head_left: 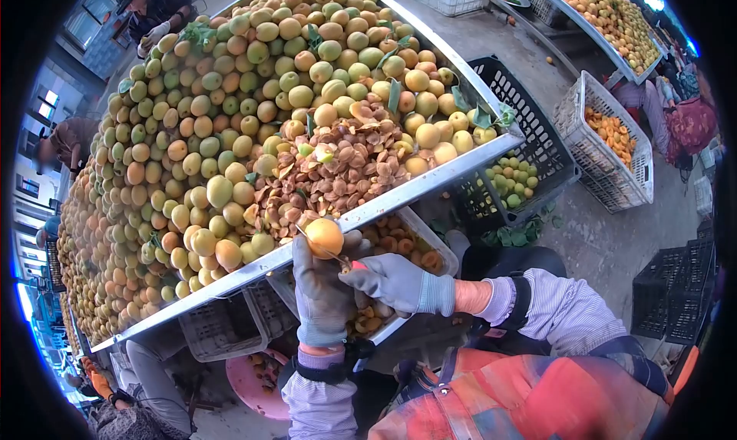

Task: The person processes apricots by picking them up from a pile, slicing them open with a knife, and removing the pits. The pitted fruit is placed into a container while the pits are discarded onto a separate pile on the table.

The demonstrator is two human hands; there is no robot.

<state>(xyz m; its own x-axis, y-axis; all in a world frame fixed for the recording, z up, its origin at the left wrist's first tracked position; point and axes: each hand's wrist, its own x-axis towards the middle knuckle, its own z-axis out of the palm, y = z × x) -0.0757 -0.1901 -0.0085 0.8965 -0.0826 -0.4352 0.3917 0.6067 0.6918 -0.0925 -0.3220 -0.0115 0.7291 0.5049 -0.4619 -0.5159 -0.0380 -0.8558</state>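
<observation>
1. Holding an orange apricot (324,238) upright at the fingertips of the gloved left hand (318,290), just over the near edge of the metal-rimmed table (399,202).
2. Pinching a small red-handled tool (358,266) between thumb and fingers of the gloved right hand (395,282), close beside the left; reaching with its thin metal end to the apricot. Too small to tell how deep in the flesh.
3. Just beyond the left hand, piled on the table: brown pits and torn fruit scraps (338,171). Around and behind these, heaped high: whole yellow, green and reddish apricots (230,102).
4. Below both hands, under the table edge: a pale crate (441,248) with split fruit, partly hidden by the gloves.
5. To the right of the right hand, farther out: a black crate (564,167) with green fruit (516,180), then a white crate (645,171) with orange pieces (610,137).
6. Below and left of the left hand, on the floor: a pink basin (238,386).
</observation>
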